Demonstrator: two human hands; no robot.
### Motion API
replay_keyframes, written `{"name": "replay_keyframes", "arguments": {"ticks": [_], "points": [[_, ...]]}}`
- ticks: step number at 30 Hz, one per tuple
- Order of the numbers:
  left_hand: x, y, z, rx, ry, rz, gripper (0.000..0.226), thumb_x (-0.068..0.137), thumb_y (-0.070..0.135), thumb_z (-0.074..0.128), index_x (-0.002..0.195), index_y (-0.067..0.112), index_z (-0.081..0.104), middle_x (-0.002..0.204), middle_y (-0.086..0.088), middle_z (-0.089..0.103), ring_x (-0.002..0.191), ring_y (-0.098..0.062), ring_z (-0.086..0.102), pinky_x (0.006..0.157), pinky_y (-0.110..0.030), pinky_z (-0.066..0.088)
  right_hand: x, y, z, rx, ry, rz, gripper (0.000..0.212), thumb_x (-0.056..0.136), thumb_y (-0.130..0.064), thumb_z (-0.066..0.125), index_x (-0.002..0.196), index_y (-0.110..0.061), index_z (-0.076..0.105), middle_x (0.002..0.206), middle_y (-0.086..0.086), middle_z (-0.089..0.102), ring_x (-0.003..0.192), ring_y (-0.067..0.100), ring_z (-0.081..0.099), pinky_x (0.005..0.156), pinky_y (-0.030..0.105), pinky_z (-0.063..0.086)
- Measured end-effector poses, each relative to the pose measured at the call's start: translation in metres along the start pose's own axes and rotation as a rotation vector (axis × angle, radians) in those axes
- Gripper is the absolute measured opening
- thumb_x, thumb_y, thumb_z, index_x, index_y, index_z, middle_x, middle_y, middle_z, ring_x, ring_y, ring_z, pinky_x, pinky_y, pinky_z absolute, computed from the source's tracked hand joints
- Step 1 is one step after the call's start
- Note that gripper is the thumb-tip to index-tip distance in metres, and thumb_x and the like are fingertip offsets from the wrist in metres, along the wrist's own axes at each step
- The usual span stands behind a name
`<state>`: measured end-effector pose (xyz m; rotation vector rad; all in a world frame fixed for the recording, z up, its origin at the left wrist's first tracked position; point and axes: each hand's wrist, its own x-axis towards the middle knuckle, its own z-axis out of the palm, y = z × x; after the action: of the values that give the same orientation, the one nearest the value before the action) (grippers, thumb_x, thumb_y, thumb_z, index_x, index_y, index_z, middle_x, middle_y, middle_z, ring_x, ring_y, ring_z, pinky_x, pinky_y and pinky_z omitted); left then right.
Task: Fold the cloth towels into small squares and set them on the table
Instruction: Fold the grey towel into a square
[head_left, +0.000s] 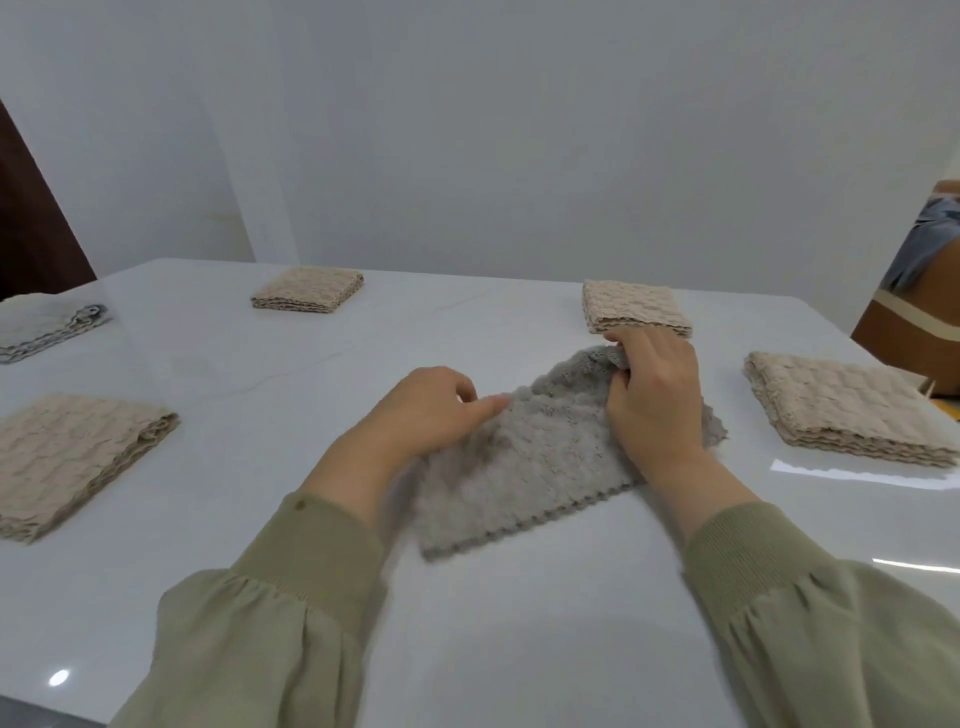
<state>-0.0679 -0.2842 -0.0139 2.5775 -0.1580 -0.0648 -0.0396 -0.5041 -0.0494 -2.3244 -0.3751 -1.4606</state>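
- The white glossy table (519, 649) carried folded beige waffle-weave squares (852, 410) left, right and far.
- The grey fluffy cloth towel (524, 467) lay near-centre, part-folded; it looked light, soft and limp, best taken by corners.
- The right hand (654, 400) gripped its bunched far corner.
- The left hand (431, 410) pinched its left edge.

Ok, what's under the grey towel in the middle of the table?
Only the white table shows around the grey towel, which lies on it. The left hand rests on top and the right hand grips its far corner. Anything beneath the cloth is hidden.
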Motion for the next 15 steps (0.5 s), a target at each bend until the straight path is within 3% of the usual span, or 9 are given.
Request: {"name": "replay_keyframes", "arguments": {"ticks": [2,3,4,7,10,13,15], "points": [[-0.010,0.003,-0.011,-0.169,-0.337,-0.035,0.056,0.087,0.058,0.049,0.087,0.006,0.068,0.070,-0.004,0.065,0.055,-0.018,0.057,0.048,-0.024,0.043,-0.001,-0.003,0.000,0.019,-0.006,-0.013,0.042,0.061,0.019,0.052,0.098,0.001,0.063,0.085,0.014,0.064,0.082,0.032,0.058,0.080,0.034,0.038],[-0.013,0.003,-0.014,-0.194,-0.426,-0.035,0.056,0.089,0.057,0.048,0.082,0.005,0.068,0.068,-0.007,0.068,0.050,-0.018,0.058,0.046,-0.023,0.042,-0.001,-0.006,0.000,0.040,-0.019,-0.029,0.042,0.063,0.020,0.053,0.099,0.002,0.063,0.086,0.015,0.064,0.083,0.032,0.058,0.081,0.035,0.040],[-0.014,0.001,-0.015,-0.202,-0.410,-0.023,0.054,0.090,0.055,0.048,0.078,0.006,0.067,0.067,-0.009,0.070,0.048,-0.018,0.059,0.046,-0.023,0.042,-0.002,-0.010,0.000,0.068,-0.038,-0.052,0.041,0.064,0.020,0.054,0.100,0.003,0.063,0.087,0.015,0.064,0.083,0.032,0.058,0.080,0.036,0.043],[-0.003,-0.006,-0.007,-0.235,-0.055,0.046,0.036,0.084,0.049,0.060,0.082,0.014,0.068,0.076,0.001,0.071,0.063,-0.012,0.064,0.059,-0.023,0.048,-0.001,-0.027,0.000,0.159,-0.092,-0.168,0.042,0.063,0.023,0.053,0.101,0.006,0.062,0.085,0.016,0.064,0.081,0.032,0.058,0.075,0.032,0.044],[0.004,-0.002,0.010,-0.367,-0.032,0.202,0.024,0.078,0.033,0.074,0.099,0.028,0.064,0.094,0.012,0.067,0.084,0.001,0.062,0.073,-0.014,0.047,-0.001,-0.044,-0.001,0.217,-0.130,-0.286,0.035,0.070,0.016,0.047,0.101,0.006,0.062,0.084,0.016,0.063,0.079,0.030,0.057,0.072,0.030,0.043],[0.004,0.005,0.030,-0.538,0.001,0.245,0.011,0.080,0.007,0.068,0.077,0.017,0.063,0.065,0.008,0.057,0.056,-0.006,0.051,0.057,-0.018,0.041,-0.001,-0.054,0.000,0.284,-0.158,-0.328,0.039,0.074,0.007,0.040,0.109,0.006,0.058,0.083,0.015,0.061,0.081,0.025,0.050,0.073,0.030,0.042],[0.011,0.004,0.039,-0.560,0.128,0.204,0.013,0.082,0.006,0.063,0.069,0.006,0.058,0.056,0.003,0.049,0.053,-0.011,0.044,0.055,-0.024,0.037,-0.003,-0.054,0.003,0.296,-0.144,-0.274,0.045,0.076,0.007,0.044,0.120,0.003,0.050,0.087,0.015,0.060,0.085,0.024,0.049,0.079,0.033,0.042]]}}
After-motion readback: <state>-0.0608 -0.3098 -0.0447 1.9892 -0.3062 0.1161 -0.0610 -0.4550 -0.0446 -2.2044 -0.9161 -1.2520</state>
